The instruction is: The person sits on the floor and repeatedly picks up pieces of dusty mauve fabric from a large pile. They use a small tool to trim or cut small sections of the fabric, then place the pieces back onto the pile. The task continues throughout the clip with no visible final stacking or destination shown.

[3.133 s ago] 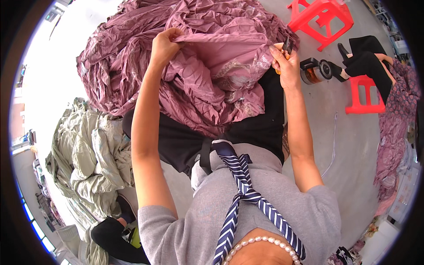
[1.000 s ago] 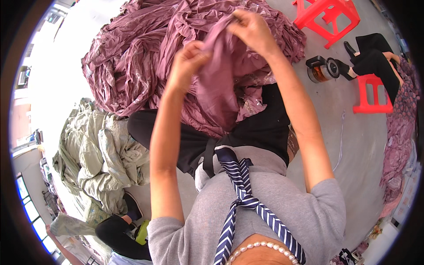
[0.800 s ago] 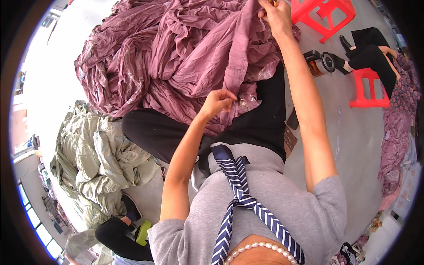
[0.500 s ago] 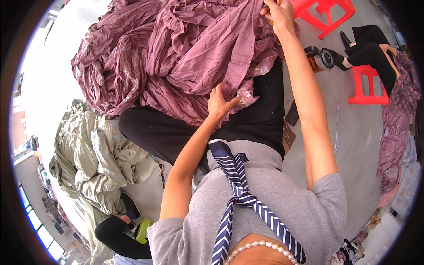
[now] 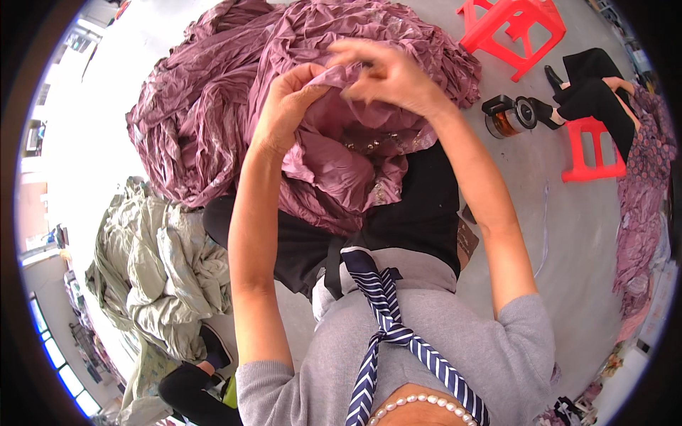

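A big heap of dusty mauve cloth spreads over the floor and up onto my lap. Its edge is raised between thumb and fingers of my left hand, which is closed on it. Close to that raised edge is my right hand, blurred by motion, its fingers bent round something small and dark that I cannot make out. Below both hands the mauve cloth hangs in a loose fold, with shiny, glittering patches along a border near my knee.
A pale green cloth pile lies to my left, beside another person's shoe. On the right are a glass pot with amber liquid, two red stools, and a seated person's dark trouser leg. A thin white cord lies on the floor.
My left hand has risen from my lap and taken hold of the mauve cloth's edge. From the far upper right, my right hand has come in beside it. The long stretched cloth has sunk down.
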`<action>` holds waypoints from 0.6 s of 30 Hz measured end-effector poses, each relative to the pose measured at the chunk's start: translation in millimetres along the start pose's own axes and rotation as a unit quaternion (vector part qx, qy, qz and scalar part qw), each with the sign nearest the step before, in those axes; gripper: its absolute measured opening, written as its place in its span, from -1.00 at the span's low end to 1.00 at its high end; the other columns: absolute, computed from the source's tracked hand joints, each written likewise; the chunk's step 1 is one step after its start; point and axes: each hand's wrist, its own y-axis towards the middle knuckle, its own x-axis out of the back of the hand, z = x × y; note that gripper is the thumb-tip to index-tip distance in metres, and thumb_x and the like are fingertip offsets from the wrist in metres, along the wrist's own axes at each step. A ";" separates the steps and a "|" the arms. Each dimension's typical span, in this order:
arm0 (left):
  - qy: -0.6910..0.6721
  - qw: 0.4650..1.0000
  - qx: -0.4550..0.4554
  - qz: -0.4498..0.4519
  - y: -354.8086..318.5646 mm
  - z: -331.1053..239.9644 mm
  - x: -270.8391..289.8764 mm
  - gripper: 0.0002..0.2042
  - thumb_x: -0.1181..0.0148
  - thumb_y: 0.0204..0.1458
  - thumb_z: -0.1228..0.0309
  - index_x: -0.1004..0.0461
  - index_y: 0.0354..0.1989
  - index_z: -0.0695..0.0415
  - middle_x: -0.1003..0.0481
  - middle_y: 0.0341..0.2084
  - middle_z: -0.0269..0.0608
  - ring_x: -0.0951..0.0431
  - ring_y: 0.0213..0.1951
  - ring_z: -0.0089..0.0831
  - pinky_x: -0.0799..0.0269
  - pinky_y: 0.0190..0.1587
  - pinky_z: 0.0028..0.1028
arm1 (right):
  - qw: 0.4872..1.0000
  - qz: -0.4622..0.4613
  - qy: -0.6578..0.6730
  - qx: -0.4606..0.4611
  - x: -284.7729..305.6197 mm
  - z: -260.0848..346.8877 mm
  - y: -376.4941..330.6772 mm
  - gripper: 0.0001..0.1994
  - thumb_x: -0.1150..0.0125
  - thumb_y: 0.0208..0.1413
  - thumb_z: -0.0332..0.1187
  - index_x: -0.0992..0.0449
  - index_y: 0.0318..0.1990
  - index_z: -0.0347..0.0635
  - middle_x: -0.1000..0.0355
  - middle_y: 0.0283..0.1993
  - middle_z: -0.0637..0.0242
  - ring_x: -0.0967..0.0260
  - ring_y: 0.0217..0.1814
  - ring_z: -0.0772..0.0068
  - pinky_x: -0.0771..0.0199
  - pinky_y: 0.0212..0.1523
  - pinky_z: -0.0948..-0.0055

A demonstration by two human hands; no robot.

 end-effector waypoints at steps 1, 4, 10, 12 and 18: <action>0.039 0.999 -0.034 -0.013 1.3 -12.3 -10.2 -0.93 -0.10 0.03 0.50 -0.48 -0.33 0.19 -0.51 -0.44 -0.36 -0.43 -0.47 -0.70 -0.34 -0.39 -0.74 | 0.999 -0.013 -0.035 0.027 -3.0 -12.6 1.5 -0.69 -0.21 -0.05 -0.47 -0.45 -0.09 -0.28 -0.46 -0.23 0.33 -0.38 -0.37 0.64 -0.40 -0.30 0.63; 0.247 0.968 -0.044 0.004 2.9 -24.7 9.3 -0.86 -0.22 -0.09 0.47 -0.46 -0.34 0.19 -0.48 -0.55 -0.37 -0.41 -0.50 -0.69 -0.31 -0.43 -0.68 | 0.995 -0.061 -0.075 -0.036 17.4 -20.6 6.0 -0.83 -0.15 0.00 -0.40 -0.50 -0.30 -0.32 -0.45 -0.49 0.36 -0.30 -0.46 0.63 -0.32 -0.40 0.54; 0.596 0.772 -0.029 -0.221 -17.4 80.1 62.8 -0.81 -0.03 -0.23 0.42 -0.48 -0.40 0.15 -0.48 -0.53 0.04 -0.50 -0.38 -0.01 -0.36 -0.29 -0.23 | 0.956 -0.287 -0.063 -0.009 51.9 -24.5 3.7 -0.83 -0.17 0.02 -0.28 -0.50 -0.34 -0.18 -0.12 -0.65 0.67 0.05 -0.69 0.83 0.08 -0.69 0.68; 0.583 0.764 0.031 -0.275 -22.2 93.5 74.3 -0.81 0.00 -0.22 0.45 -0.48 -0.41 0.17 -0.48 -0.53 0.05 -0.50 -0.36 -0.01 -0.37 -0.29 -0.23 | 0.947 -0.316 -0.013 -0.050 59.3 -32.4 -1.7 -0.85 -0.13 -0.01 -0.35 -0.39 -0.55 -0.13 -0.13 -0.67 0.64 0.02 -0.71 0.78 0.04 -0.68 0.64; -0.005 0.996 0.022 -0.090 -27.1 76.3 97.9 -0.76 0.03 -0.30 0.71 -0.43 -0.43 0.15 -0.47 -0.51 -0.40 -0.45 -0.42 -0.61 -0.31 -0.33 -0.66 | 0.903 -0.413 0.010 -0.118 86.7 -80.7 -21.9 -0.79 -0.14 -0.02 -0.32 -0.30 -0.61 -0.08 -0.12 -0.70 0.59 -0.01 -0.74 0.74 0.05 -0.73 0.61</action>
